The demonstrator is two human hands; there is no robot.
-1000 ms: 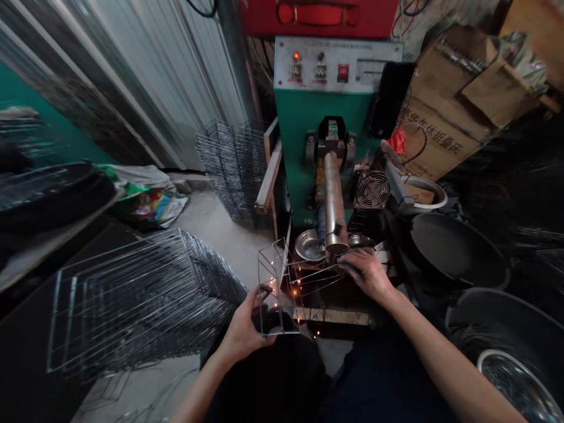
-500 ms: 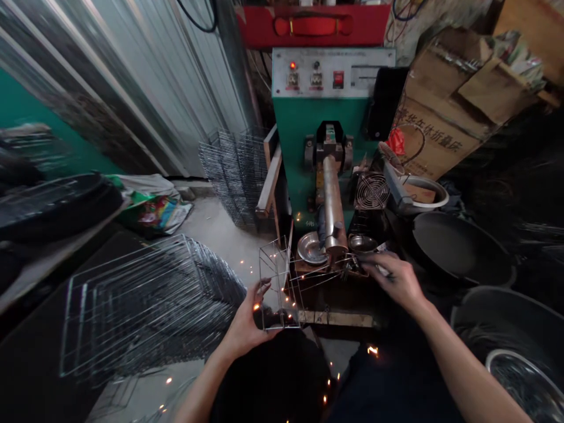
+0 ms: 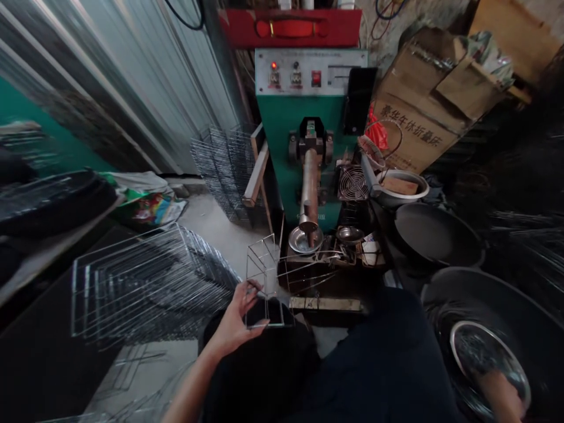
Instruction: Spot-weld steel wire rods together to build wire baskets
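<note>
My left hand [image 3: 235, 323] is closed around the lower left side of a small box-shaped wire frame [image 3: 265, 282], held above my lap. Long thin wires stretch from that frame to the right, below the copper-coloured arm [image 3: 309, 182] of a green spot welder [image 3: 273, 129]. At the lower right, my right hand [image 3: 502, 393] reaches into a round metal bowl [image 3: 456, 346] of dark, thin pieces. Motion smears its fingers, so whether it grips anything is unclear. The bowl sits inside a wide black pan [image 3: 440, 288].
Stacked wire racks [image 3: 150, 288] stand close on my left, with another stack [image 3: 224, 170] by the metal wall. A small metal dish [image 3: 295, 244] lies under the welder's arm. Right of the machine are a fan grille [image 3: 352, 182], a black pan [image 3: 436, 232] and a cardboard box [image 3: 409, 129].
My right hand has left the wires at the welder and moved down right into the bowl. The sparks are gone. My left hand still holds the frame, and the view has shifted right.
</note>
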